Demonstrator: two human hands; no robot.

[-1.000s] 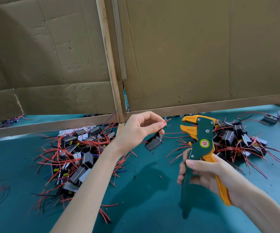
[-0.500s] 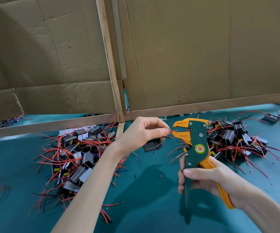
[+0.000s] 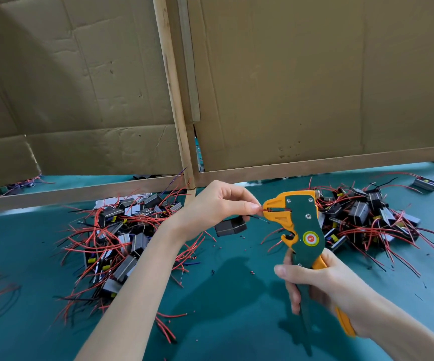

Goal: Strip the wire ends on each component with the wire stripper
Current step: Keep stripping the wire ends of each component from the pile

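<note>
Cardboard panels [image 3: 288, 87] on wooden frames close off the back, above a teal tabletop [image 3: 223, 321]. Small black parts trailing red and black wires lie on it in a left heap [image 3: 122, 235] at centre left and a right heap [image 3: 361, 217] at centre right. Between them the wire stripper [image 3: 301, 230] stands nearly upright, with its mouth facing frame-left. The right hand [image 3: 322, 285] is curled round its handles, low in the frame. The left hand [image 3: 215, 207], level with the mouth and just beside it, pinches a red wire [image 3: 265, 210] between thumb and forefinger. The wire runs sideways, its tip inside the mouth. Its component [image 3: 230, 227] hangs just under that hand. Judging by this line-up, a squeeze of the handles comes next.
</note>
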